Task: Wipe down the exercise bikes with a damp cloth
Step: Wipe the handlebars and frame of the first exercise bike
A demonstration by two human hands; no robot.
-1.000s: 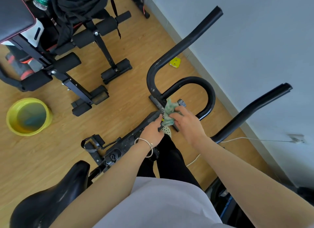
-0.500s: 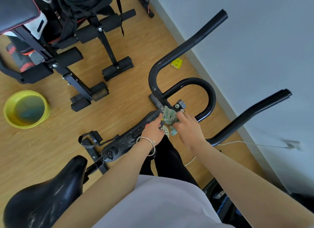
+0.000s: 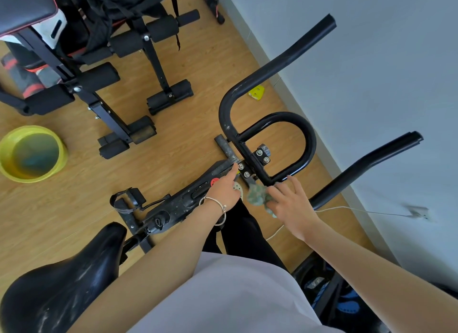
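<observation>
I look down on a black exercise bike (image 3: pixel 178 201) with curved handlebars (image 3: pixel 307 139) and a black saddle (image 3: pixel 62 280) at the lower left. A crumpled green cloth (image 3: pixel 259 195) sits just below the bolted handlebar clamp (image 3: pixel 252 164). My right hand (image 3: pixel 292 206) grips the cloth, fingers partly spread toward the bar. My left hand (image 3: pixel 226 188), with a bracelet on the wrist, rests on the bike frame and its forefinger touches the clamp bolts. It holds nothing.
A yellow basin (image 3: pixel 32 154) with water stands on the wooden floor at the left. A black weight bench (image 3: pixel 99 67) fills the upper left. A grey wall (image 3: pixel 371 84) runs along the right, with a white cable (image 3: pixel 347 208) across the floor.
My right hand has drawn the cloth down and to the right, off the clamp, so the bolts now show. My left forefinger has stretched out to the bolts.
</observation>
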